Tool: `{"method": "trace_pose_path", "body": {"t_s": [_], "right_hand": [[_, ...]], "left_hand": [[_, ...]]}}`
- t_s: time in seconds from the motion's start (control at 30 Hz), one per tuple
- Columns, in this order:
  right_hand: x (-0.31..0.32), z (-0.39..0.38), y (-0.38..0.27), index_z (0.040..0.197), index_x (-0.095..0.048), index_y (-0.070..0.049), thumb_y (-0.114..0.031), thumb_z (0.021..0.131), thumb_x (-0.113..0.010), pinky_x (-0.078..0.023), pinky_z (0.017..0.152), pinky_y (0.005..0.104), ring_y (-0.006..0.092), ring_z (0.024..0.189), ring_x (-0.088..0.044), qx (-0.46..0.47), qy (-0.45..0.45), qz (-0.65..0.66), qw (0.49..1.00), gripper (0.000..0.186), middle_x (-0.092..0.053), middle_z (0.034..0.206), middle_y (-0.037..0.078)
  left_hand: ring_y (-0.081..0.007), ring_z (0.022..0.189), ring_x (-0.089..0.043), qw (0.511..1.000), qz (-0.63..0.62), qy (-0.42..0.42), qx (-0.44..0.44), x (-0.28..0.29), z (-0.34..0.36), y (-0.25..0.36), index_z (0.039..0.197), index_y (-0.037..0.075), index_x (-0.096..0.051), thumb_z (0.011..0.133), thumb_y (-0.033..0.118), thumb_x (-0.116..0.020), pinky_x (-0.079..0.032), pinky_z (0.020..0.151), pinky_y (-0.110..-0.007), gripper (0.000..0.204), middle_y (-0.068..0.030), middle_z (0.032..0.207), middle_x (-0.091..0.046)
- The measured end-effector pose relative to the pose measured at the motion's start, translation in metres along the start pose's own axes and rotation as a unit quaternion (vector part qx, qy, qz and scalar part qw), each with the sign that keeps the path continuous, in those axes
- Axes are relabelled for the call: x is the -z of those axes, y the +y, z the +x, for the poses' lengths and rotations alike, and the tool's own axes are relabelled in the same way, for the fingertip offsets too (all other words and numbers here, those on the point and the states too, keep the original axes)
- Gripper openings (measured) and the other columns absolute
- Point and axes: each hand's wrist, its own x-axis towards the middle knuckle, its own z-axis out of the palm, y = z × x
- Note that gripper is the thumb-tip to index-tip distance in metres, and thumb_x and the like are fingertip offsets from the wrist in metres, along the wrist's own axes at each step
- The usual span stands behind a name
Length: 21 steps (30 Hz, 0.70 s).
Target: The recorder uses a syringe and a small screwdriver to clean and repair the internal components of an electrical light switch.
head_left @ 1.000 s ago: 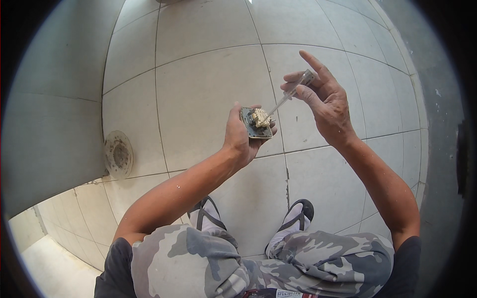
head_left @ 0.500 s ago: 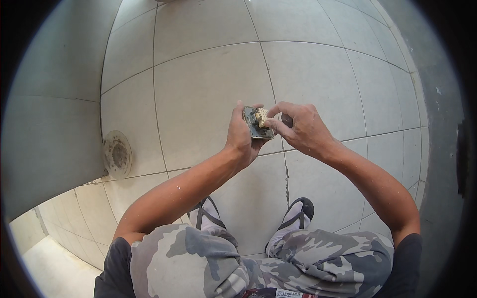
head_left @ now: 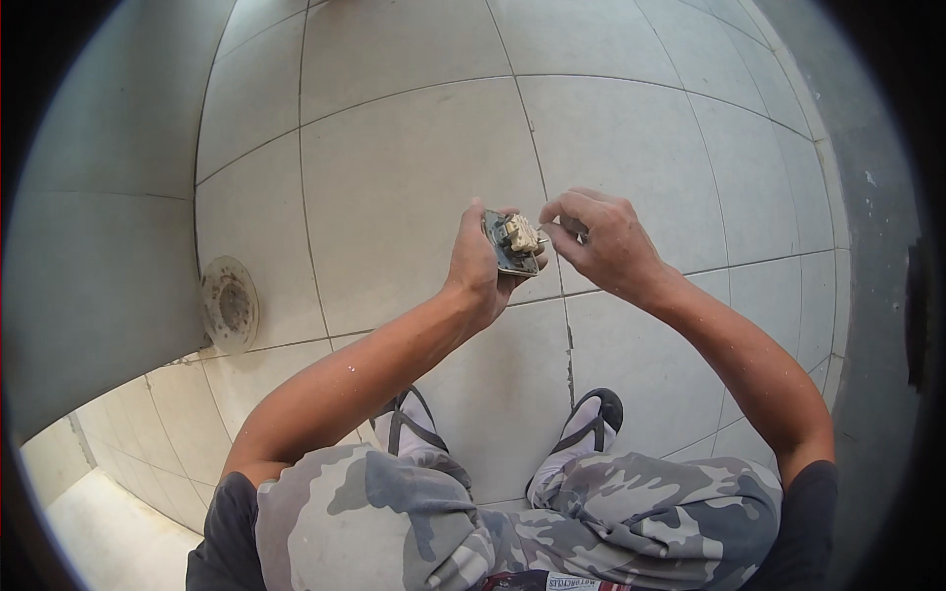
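Holding fitting (head_left: 520, 234): left hand (head_left: 475, 260) (right hand (head_left: 605, 236) near).

From where I sat, the left hand (head_left: 475, 261) had most of its fingers hidden behind the plate (head_left: 516, 266), whose underside I couldn't see. The right hand (head_left: 606, 236) covered nearly all of a grey piece (head_left: 578, 233) tucked inside its curl, and I couldn't tell what, if anything, its fingertips pinched. The small fittings on the cream block (head_left: 522, 232) were too tiny to make out. My lower edge cut off the trousers (head_left: 394, 502) and both dark sleeves (head_left: 232, 527).
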Motion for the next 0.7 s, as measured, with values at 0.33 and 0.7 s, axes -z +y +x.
{"method": "trace_pose_path", "body": {"t_s": [0.33,0.7], "right_hand": [[-0.033,-0.020,0.096,0.092,-0.071,-0.005,-0.011,0.088,-0.063,-0.053,0.074,0.0429,0.0303,0.080,-0.066,-0.131,-0.100,-0.129,0.978,0.011,-0.067,0.091,0.011],[-0.010,0.003,0.063,0.109,-0.070,-0.006,-0.021,0.089,-0.068,-0.049,0.064,0.0349,0.0222,0.070,-0.061,-0.054,-0.033,-0.011,0.998,0.025,-0.065,0.096,0.011]], "left_hand": [[-0.0268,0.088,-0.063,0.999,-0.007,0.037,-0.001,0.012,0.005,0.001,0.115,0.003,-0.048,0.105,0.046,-0.025,-0.056,0.082,-0.044,0.049,-0.0148,0.103,-0.060],[-0.0307,0.100,-0.064,0.998,-0.014,-0.058,0.033,0.018,0.005,0.004,0.131,0.001,-0.048,0.105,0.050,-0.019,-0.054,0.097,-0.046,0.062,-0.0180,0.109,-0.062]]}}
